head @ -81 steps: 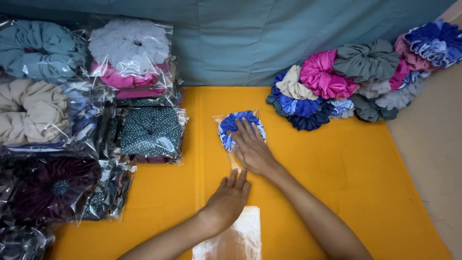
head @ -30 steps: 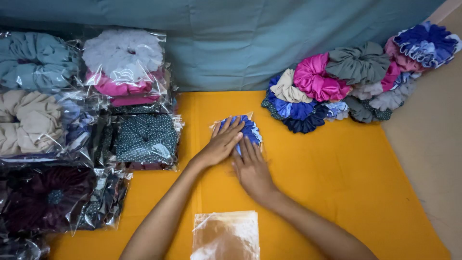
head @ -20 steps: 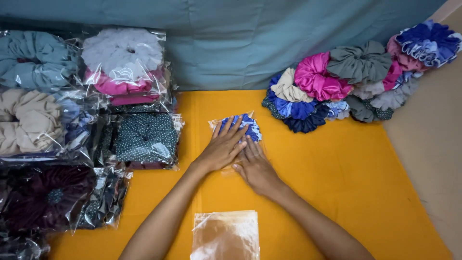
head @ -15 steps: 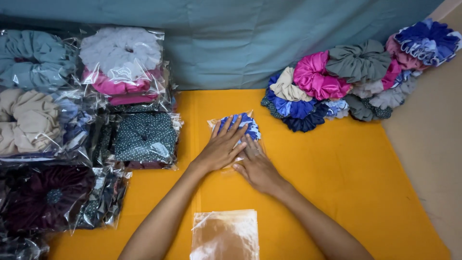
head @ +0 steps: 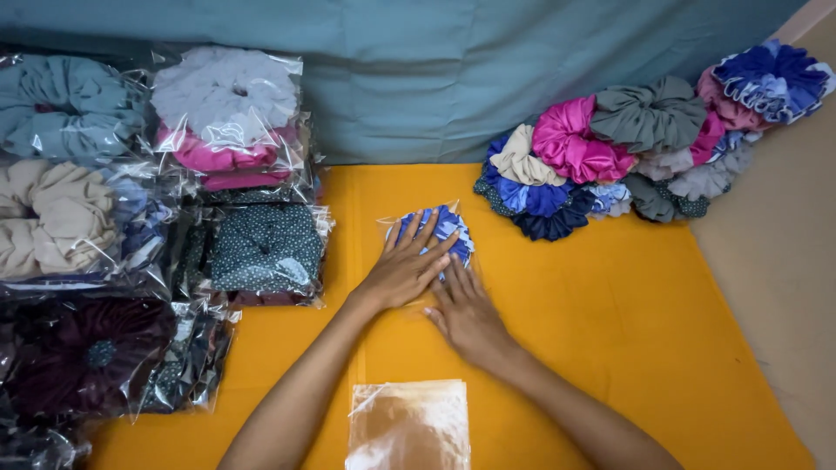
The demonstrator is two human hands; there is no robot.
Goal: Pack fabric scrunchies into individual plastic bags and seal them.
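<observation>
On orange cloth (head: pixel 610 313), both hands flat upon bagged blue scrunchie (head: pixel 448 228)

Orange-yellow table cloth (head: pixel 610 331) under a teal fabric backdrop (head: pixel 488 78). At centre, a blue-and-white patterned fabric scrunchie (head: pixel 448 228). At 2 o'clock, a magenta satin scrunchie (head: pixel 570 144) and grey scrunchie (head: pixel 653 113). At 9 o'clock, a bagged dark-green white-dotted scrunchie (head: pixel 266 248). At 10 o'clock, a bagged white scrunchie (head: pixel 228 91).
</observation>
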